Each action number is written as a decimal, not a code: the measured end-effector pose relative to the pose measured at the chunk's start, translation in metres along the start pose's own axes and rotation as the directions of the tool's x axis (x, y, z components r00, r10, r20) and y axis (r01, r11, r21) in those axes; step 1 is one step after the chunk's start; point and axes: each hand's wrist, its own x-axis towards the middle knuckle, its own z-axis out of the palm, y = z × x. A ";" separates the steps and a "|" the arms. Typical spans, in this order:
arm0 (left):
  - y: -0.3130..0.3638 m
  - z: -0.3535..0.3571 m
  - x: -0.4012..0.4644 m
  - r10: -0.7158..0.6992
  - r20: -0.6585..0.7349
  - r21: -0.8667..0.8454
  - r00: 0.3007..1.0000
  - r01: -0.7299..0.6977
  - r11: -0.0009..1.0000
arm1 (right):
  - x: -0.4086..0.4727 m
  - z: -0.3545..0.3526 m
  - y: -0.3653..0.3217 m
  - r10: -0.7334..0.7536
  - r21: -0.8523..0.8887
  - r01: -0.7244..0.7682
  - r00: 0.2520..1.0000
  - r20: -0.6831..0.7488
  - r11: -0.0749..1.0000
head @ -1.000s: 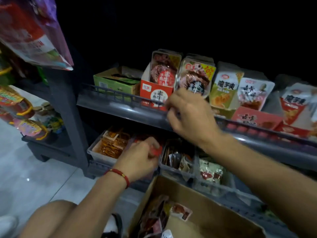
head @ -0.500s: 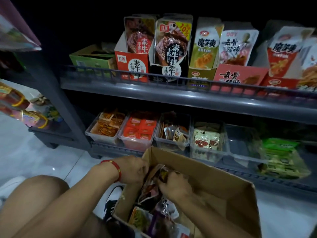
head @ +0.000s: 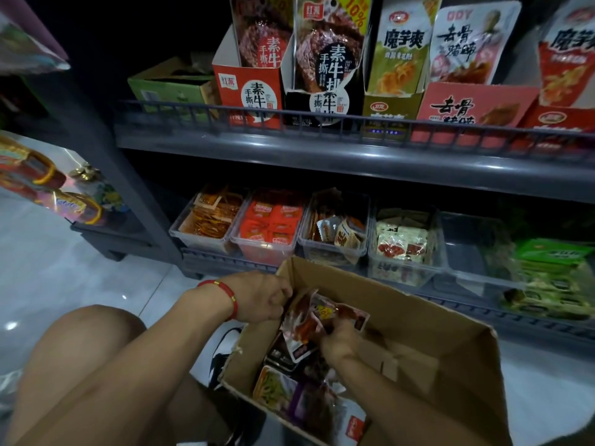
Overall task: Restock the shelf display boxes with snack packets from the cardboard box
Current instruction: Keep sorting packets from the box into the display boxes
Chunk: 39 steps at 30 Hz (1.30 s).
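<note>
Pale glossy floor tiles (head: 96, 284), black shoe (head: 222, 358)

Dim overall, exposure low. Deep black behind the upper shelf boxes (head: 248, 88) and at top left. Small specular glints on the glossy floor tiles (head: 64, 278) at left; pale sheen along the grey shelf edge (head: 354, 156). Wide-angle bowing of shelf lines toward the right edge. Soft, smeared detail at the corners; hanging bags (head: 29, 43) at left blurred. Print on central packets legible
</note>
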 end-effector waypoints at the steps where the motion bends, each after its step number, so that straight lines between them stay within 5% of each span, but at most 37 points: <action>1: 0.000 0.000 0.000 -0.002 0.002 0.003 1.000 0.002 1.000 | 0.000 -0.001 0.002 0.008 0.021 -0.007 1.000 -0.025 1.000; 10: 0.002 0.003 0.003 -0.036 -0.008 -0.001 0.999 0.036 0.999 | -0.009 -0.034 0.031 0.121 0.199 -0.083 0.974 -0.189 0.977; 14: 0.009 0.003 0.000 -0.047 -0.020 0.024 0.999 0.048 0.999 | -0.020 -0.064 0.035 0.141 0.122 -0.118 0.970 -0.197 0.985; 24: 0.054 0.005 0.009 0.156 -0.105 0.009 0.982 -0.156 0.988 | -0.078 -0.183 -0.021 0.018 -0.149 -0.015 1.000 0.013 0.989; 27: 0.077 0.005 0.013 0.207 -0.149 -0.126 0.967 -0.226 0.966 | -0.093 -0.218 -0.042 0.037 -0.080 -0.022 0.982 0.185 0.997; 31: 0.101 -0.001 0.012 0.217 -0.156 -0.472 0.964 -0.265 0.841 | -0.104 -0.245 -0.053 -0.036 0.194 -0.028 0.947 0.320 0.981; 34: 0.101 -0.005 0.016 0.170 -0.202 -0.719 0.965 -0.264 0.643 | -0.102 -0.245 -0.055 -0.080 0.362 -0.029 0.956 0.282 0.932; 39: 0.083 -0.024 0.015 -0.043 -0.336 -0.852 0.941 -0.285 0.439 | -0.099 -0.249 -0.064 -0.164 0.447 0.087 0.977 0.136 0.890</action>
